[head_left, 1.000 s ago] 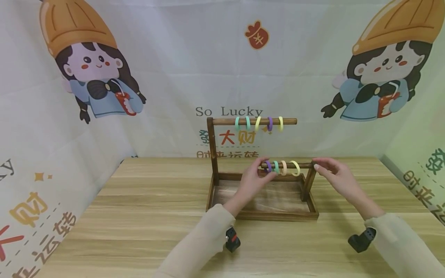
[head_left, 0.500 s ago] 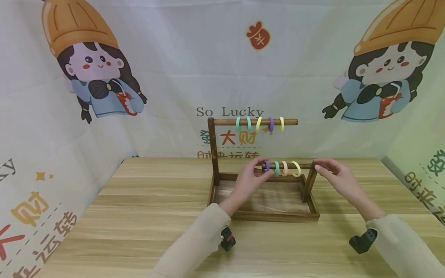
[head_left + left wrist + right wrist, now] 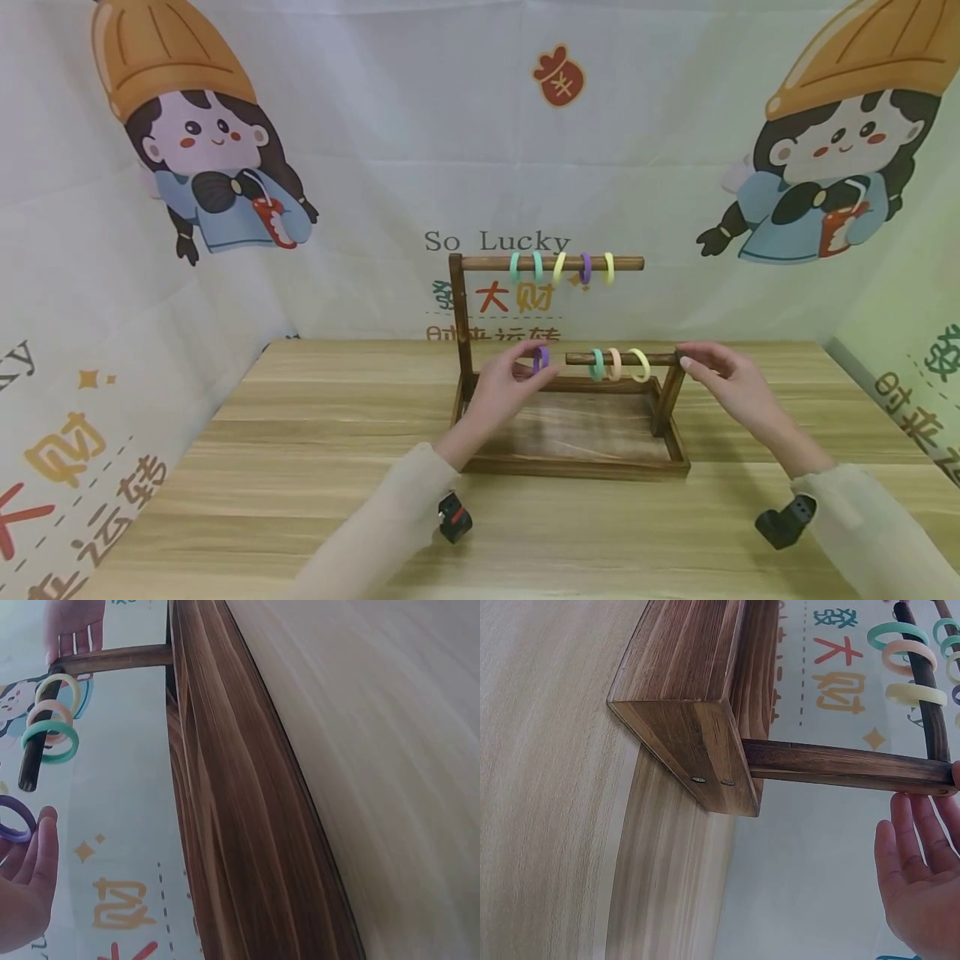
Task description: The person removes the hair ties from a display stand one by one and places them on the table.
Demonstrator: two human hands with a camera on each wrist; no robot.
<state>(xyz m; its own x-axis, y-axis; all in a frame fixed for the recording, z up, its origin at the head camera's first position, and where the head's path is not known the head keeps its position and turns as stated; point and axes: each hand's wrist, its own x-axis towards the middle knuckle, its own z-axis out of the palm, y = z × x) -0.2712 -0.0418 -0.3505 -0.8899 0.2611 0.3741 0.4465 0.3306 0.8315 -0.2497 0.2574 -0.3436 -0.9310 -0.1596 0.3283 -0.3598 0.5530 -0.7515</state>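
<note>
Holding the purple ring [image 3: 545, 358] in a thumb-and-finger pinch of the left hand [image 3: 493, 393], closed only as far as the ring allows, just right of and below the head view's centre. Apart from the lower bar [image 3: 579, 359], just left of its free end. Farther right, threaded on that bar: a green ring [image 3: 598, 367], a peach ring [image 3: 616, 364] and a yellow ring [image 3: 645, 367].

Gripping the top of the right post [image 3: 667, 400] between thumb and fingers of the right hand [image 3: 738, 393], in the frame's right half; hard to tell how firmly, with the thumb nearly cropped from the right wrist view.

Looks light, smooth and a little slippery; probably flexes slightly under pressure, seems unlikely to break. Best taken across opposite edges of the band, gently, leaving the hole open. Apt to spin if pinched at one spot.
</note>
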